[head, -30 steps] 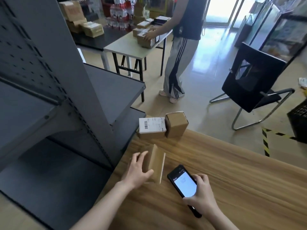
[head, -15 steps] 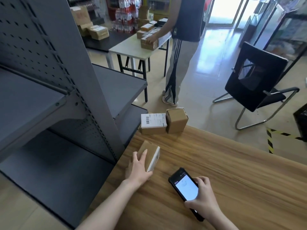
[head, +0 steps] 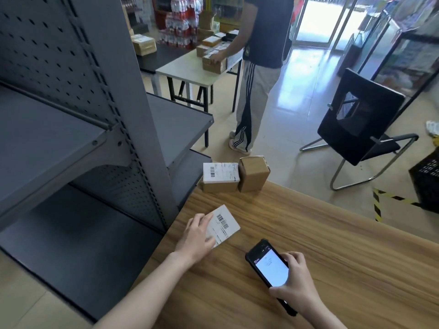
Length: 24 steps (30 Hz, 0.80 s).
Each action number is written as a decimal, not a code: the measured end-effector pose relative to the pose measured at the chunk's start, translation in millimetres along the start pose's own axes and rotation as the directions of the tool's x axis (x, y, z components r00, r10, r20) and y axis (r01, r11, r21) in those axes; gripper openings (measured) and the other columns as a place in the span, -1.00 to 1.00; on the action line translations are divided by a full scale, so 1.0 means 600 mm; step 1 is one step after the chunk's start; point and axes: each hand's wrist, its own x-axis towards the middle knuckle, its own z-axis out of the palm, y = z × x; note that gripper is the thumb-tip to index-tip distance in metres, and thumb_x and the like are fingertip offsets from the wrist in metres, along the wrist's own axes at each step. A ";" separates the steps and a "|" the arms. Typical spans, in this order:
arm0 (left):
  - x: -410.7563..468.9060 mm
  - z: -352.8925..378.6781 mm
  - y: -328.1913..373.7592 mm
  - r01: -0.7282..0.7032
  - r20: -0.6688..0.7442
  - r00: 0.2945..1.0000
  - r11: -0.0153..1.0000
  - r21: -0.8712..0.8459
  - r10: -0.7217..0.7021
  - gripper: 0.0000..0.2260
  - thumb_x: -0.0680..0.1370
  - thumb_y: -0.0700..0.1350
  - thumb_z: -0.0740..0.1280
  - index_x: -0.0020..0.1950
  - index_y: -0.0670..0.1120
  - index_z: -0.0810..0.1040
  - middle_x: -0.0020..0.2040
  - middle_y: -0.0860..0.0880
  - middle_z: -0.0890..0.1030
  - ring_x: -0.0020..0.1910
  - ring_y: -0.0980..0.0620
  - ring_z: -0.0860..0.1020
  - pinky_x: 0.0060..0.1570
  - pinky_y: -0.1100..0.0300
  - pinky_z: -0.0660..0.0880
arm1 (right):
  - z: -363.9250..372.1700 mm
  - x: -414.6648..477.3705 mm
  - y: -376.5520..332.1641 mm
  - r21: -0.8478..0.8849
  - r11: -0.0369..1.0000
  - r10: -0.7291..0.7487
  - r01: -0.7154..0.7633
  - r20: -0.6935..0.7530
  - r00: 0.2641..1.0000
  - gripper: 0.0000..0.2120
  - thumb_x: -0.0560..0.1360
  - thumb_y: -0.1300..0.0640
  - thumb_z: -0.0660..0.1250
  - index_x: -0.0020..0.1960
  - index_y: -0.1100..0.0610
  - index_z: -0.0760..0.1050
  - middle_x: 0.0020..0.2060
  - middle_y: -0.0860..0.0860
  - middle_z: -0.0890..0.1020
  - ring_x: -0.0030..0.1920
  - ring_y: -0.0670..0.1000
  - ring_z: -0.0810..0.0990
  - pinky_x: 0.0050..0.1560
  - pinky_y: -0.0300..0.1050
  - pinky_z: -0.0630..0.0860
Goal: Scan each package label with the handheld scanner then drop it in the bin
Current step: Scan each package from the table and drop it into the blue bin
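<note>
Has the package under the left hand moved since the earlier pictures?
Yes. The package tipped over toward the grey shelf upright; its label now faces up under the left hand.

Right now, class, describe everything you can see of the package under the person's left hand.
The package is a small box on the wooden table, near its left edge beside the grey shelving. Its top face carries a white label with a black barcode and lines of print too blurred to read. The left hand holds its left end, partly covering the label.
</note>
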 end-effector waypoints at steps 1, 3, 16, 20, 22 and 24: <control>0.000 0.004 0.000 0.004 0.021 1.000 1.000 0.017 -0.004 -0.31 0.49 0.11 0.34 0.55 0.01 0.15 0.42 0.05 0.22 0.42 0.04 0.18 0.35 0.14 0.31 | -0.001 -0.001 -0.002 -0.005 1.000 0.000 0.000 0.002 1.000 -0.10 0.09 0.01 0.52 0.38 0.12 0.30 0.21 -0.13 0.24 0.06 -0.07 0.42 -0.01 -0.22 0.48; 0.001 0.011 -0.004 0.021 0.084 0.996 0.997 0.076 -0.028 -0.14 0.37 0.21 0.42 0.56 0.03 0.10 0.43 0.04 0.15 0.43 0.02 0.13 0.36 0.08 0.35 | -0.005 -0.003 -0.007 -0.034 0.999 -0.006 0.006 0.003 1.000 -0.11 0.09 0.00 0.50 0.38 0.09 0.30 0.20 -0.15 0.23 0.07 -0.07 0.43 0.01 -0.18 0.50; 0.037 -0.019 0.021 -0.383 0.176 0.924 0.814 0.437 0.340 -0.19 0.43 -0.09 0.46 0.55 0.13 0.05 0.50 0.00 0.10 0.50 -0.03 0.03 0.44 0.01 0.19 | -0.055 -0.022 -0.027 -0.503 0.857 -0.185 0.107 -0.106 0.977 -0.11 0.26 0.07 0.53 0.48 0.03 0.17 0.38 -0.07 0.16 0.30 0.00 0.38 0.28 -0.14 0.33; 0.025 -0.017 0.054 -0.411 0.181 0.911 0.771 0.487 0.372 -0.15 0.42 -0.21 0.46 0.56 0.09 0.05 0.52 -0.04 0.09 0.51 -0.06 0.02 0.47 -0.01 0.16 | -0.066 -0.044 -0.009 -0.499 0.863 -0.180 0.082 -0.152 0.972 -0.13 0.27 0.01 0.50 0.47 0.07 0.17 0.37 -0.06 0.17 0.34 -0.03 0.32 0.28 -0.13 0.30; 0.019 -0.017 0.071 -0.430 0.192 0.901 0.750 0.503 0.389 -0.15 0.41 -0.25 0.44 0.56 0.10 0.06 0.53 -0.02 0.09 0.53 -0.05 0.00 0.48 0.01 0.14 | -0.073 -0.059 0.007 -0.519 0.853 -0.177 0.061 -0.178 0.968 -0.17 0.31 0.06 0.47 0.48 0.07 0.17 0.37 -0.06 0.17 0.35 -0.04 0.30 0.29 -0.14 0.30; 0.012 -0.015 0.093 -0.456 0.208 0.887 0.717 0.528 0.412 -0.15 0.41 -0.26 0.43 0.55 0.12 0.05 0.53 -0.01 0.09 0.53 -0.04 -0.02 0.47 0.04 0.12 | -0.084 -0.076 0.029 -0.521 0.853 -0.167 0.036 -0.208 0.964 -0.20 0.33 0.09 0.45 0.48 0.06 0.17 0.36 -0.06 0.16 0.34 -0.05 0.31 0.28 -0.13 0.30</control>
